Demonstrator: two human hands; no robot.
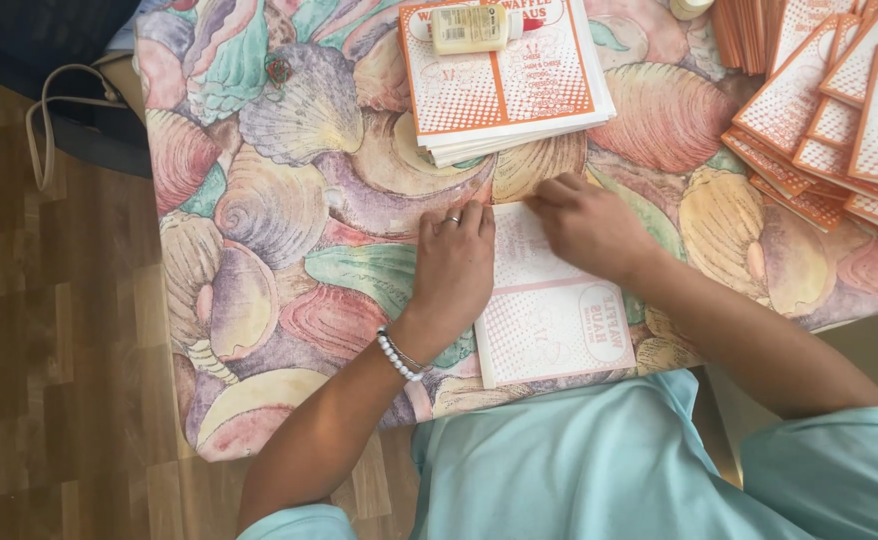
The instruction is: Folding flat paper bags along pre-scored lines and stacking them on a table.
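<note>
Two hands, left (454,270) and right (587,225), press flat a dotted rectangular paper sheet (554,320).

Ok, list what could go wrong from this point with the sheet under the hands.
1. The orange-and-white printed paper sheet hangs slightly over the shell-patterned tablecloth edge; it might slide off if the left hand or right hand lifts.
2. The pale yellow glue bottle lies on the flat paper stack; it may roll or leak.

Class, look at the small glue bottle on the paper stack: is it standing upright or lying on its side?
Lying on its side: the glue bottle rests lengthwise across the paper stack.
</note>
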